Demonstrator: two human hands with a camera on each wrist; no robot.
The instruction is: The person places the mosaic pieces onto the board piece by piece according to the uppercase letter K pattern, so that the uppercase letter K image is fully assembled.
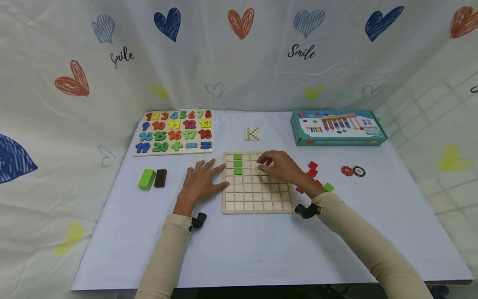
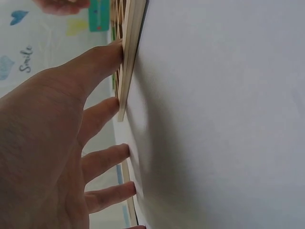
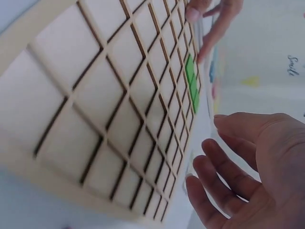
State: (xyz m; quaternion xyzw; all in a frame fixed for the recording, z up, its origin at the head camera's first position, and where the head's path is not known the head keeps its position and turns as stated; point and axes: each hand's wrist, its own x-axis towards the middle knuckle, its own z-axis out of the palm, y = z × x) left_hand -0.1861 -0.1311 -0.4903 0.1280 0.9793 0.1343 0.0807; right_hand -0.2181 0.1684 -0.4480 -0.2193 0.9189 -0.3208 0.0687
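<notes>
My left hand (image 1: 201, 180) spread, touching the board (image 1: 248, 196)
I can't tell if my right hand (image 1: 279, 165) grips; dragging could scatter red tiles (image 1: 313, 165) beside its wrist

Board (image 1: 257, 211): pale wood, squared grid. Inset tiles (image 1: 237, 164): green. Loose tiles (image 1: 313, 165): red, one green. Blocks (image 1: 147, 179): one bright green, one dark brown. Box (image 1: 337, 142): teal, multicoloured front. Chips (image 1: 347, 170): one red, one black-and-white. Sleeves (image 1: 360, 226): beige. Backdrop (image 1: 261, 62): white; orange-red, blue, yellow hearts (image 1: 240, 23).
</notes>
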